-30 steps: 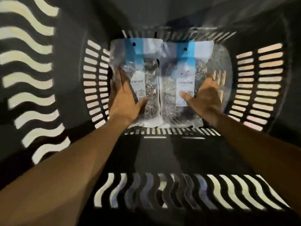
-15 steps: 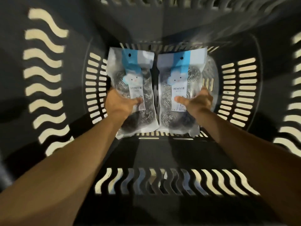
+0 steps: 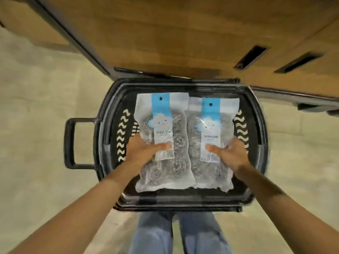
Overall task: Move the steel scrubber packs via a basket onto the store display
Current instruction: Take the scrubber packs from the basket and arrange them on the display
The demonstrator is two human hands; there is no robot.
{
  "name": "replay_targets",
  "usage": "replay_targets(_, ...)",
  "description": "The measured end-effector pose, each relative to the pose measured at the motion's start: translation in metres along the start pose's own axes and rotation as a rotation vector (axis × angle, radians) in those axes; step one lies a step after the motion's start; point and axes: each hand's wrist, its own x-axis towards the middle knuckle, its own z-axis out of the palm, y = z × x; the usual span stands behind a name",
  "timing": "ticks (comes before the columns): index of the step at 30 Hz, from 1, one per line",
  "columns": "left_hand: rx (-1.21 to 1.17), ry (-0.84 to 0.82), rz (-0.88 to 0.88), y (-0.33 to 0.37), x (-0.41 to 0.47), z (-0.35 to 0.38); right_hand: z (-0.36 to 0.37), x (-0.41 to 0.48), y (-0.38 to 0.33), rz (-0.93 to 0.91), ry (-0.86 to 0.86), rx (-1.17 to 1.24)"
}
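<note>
Over the open top of the black basket (image 3: 179, 198), I hold two steel scrubber packs side by side, their long edges touching down the middle. My left hand (image 3: 142, 153) grips the left pack (image 3: 180, 142) at its outer edge, thumb (image 3: 161, 146) pressed flat across the printed label and the fingers curled out of sight underneath. My right hand (image 3: 232, 154) grips the right pack (image 3: 211, 129) the same way, its thumb (image 3: 213, 149) lying on that label and the fingers wrapped round the pack's outer side.

Both packs are clear bags with coiled steel scrubbers showing through. Each has a blue header strip with a hang hole, pointing toward the basket's far rim, and a white cloud picture below it. Together they cover nearly the whole opening, so whatever lies on the basket's bottom is hidden. I cannot tell whether the packs touch anything inside.

Wavy slots (image 3: 122, 136) show in the basket's left wall and again in its right wall. A black handle (image 3: 68, 143) sticks out from the basket's left side. The basket stands on a pale floor (image 3: 36, 125). Brown cardboard boxes (image 3: 165, 33) sit just beyond its far rim, and my jeans-clad legs (image 3: 154, 235) are just behind its near rim.
</note>
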Motion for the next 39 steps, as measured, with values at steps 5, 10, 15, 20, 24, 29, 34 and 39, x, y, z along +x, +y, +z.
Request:
replay_targets(5, -0.03, -0.084, 0.184, 0.092, -0.089, -0.055, -0.07, -0.094, -0.08, -0.114, 0.02, 0.189)
replay_targets(10, -0.071, -0.179, 0.366, 0.185, -0.197, -0.102, -0.131, -0.19, -0.153, -0.259, 0.108, 0.309)
replay_targets(15, -0.106, -0.223, 0.578, 0.26, -0.283, -0.135, -0.181, -0.276, -0.203, -0.421, 0.142, 0.416)
replay_targets(20, -0.119, -0.288, 0.769, 0.316, -0.359, -0.149, -0.225, -0.34, -0.236, -0.588, 0.249, 0.515)
replay_targets(24, -0.142, -0.325, 0.884, 0.346, -0.412, -0.145, -0.262, -0.38, -0.251, -0.707, 0.297, 0.567)
replay_targets(29, -0.172, -0.349, 1.022, 0.381, -0.471, -0.117, -0.32, -0.413, -0.253, -0.818, 0.369, 0.593)
replay_targets(34, -0.204, -0.356, 1.122, 0.404, -0.526, -0.058, -0.395, -0.437, -0.236, -0.905, 0.413, 0.612)
replay_targets(39, -0.225, -0.397, 1.194, 0.42, -0.578, 0.017, -0.482, -0.459, -0.208, -0.956, 0.431, 0.591)
